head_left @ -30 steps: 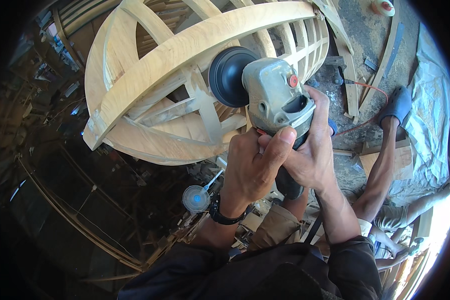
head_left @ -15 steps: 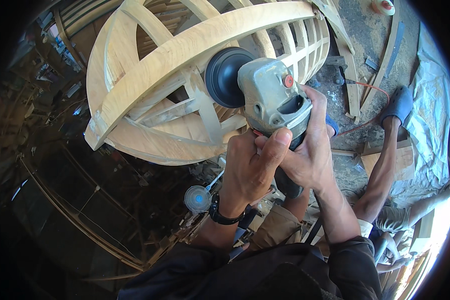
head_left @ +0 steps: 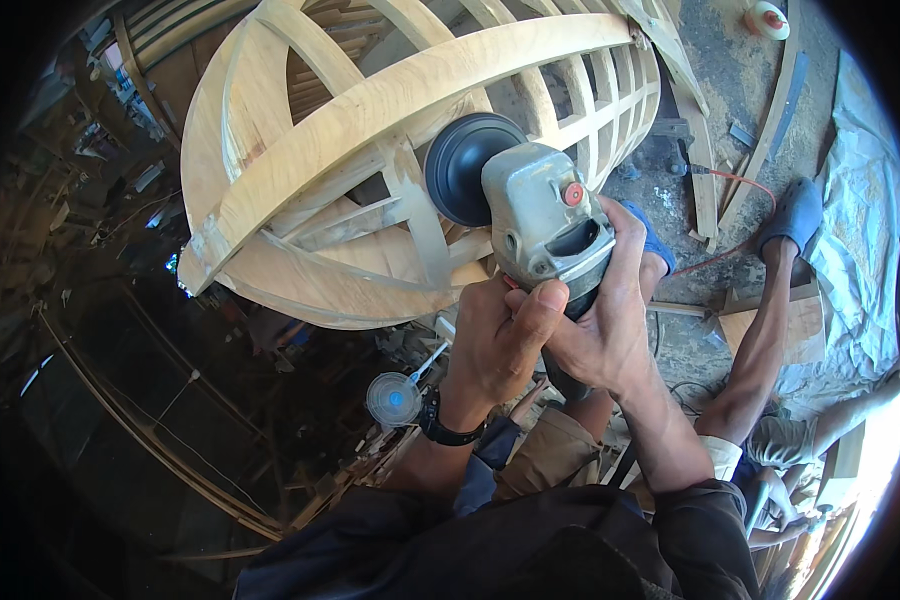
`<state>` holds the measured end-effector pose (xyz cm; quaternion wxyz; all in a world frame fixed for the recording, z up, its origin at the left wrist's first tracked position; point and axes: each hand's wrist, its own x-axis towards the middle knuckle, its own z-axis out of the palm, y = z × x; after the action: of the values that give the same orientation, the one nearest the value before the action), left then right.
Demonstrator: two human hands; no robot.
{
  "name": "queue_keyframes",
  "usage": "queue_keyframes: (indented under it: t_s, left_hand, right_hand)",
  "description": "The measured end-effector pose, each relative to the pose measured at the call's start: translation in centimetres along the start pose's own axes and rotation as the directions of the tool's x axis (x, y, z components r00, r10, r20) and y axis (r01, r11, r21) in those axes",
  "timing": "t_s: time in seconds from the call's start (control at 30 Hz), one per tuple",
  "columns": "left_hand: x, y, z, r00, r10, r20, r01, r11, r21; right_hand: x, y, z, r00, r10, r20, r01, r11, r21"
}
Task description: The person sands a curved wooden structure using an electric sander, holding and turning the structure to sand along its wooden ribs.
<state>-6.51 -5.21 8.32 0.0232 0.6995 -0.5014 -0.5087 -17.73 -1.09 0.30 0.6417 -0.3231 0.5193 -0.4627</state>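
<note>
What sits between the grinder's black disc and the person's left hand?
In the head view, only the grinder's grey metal housing with a red button separates the black disc from the left hand.

A white tape roll [head_left: 767, 18] lies at one o'clock, a red cord [head_left: 738, 182] at two, a round clear lid [head_left: 393, 398] at seven.

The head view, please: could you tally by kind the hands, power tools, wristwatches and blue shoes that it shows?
Hands: 2, the left hand and the right hand, both gripping the tool.
Angle grinder: 1.
Black wristwatch: 1, on the left wrist.
Blue shoes: 2, one on the floor at right, one partly hidden behind the right hand.
Total: 6.
</note>
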Motion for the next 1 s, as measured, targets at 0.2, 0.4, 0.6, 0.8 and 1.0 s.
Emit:
queue_keyframes:
  t_s: [0.2, 0.4, 0.6, 0.8, 1.0]
  left_hand:
    - [0.1, 0.2, -0.7, 0.998, 0.061, -0.027, -0.063, 0.995, -0.077]
    - [-0.5, 0.0, -1.8, 0.998, 0.056, 0.019, -0.054, 0.994, -0.092]
    - [-0.7, 0.0, -2.4, 0.999, 0.023, 0.025, -0.020, 0.994, -0.107]
    - [-1.4, 0.1, -2.3, 0.998, 0.011, 0.059, -0.006, 0.996, -0.086]
    - [-1.9, 0.5, -2.4, 0.999, 0.030, 0.020, -0.025, 0.980, -0.197]
  right_hand:
    - [0.4, -0.8, 0.7, 0.999, -0.052, -0.009, 0.052, 0.997, -0.062]
    - [-0.4, -0.7, 2.0, 0.992, -0.043, -0.118, 0.032, 0.995, -0.092]
    - [-0.4, -1.4, 2.5, 0.991, -0.051, -0.124, 0.038, 0.993, -0.109]
    - [-1.0, -1.5, 2.2, 0.994, -0.008, -0.105, 0.003, 0.999, -0.053]
    - [-0.5, -2.5, 2.0, 0.998, -0.048, -0.051, 0.045, 0.997, -0.061]
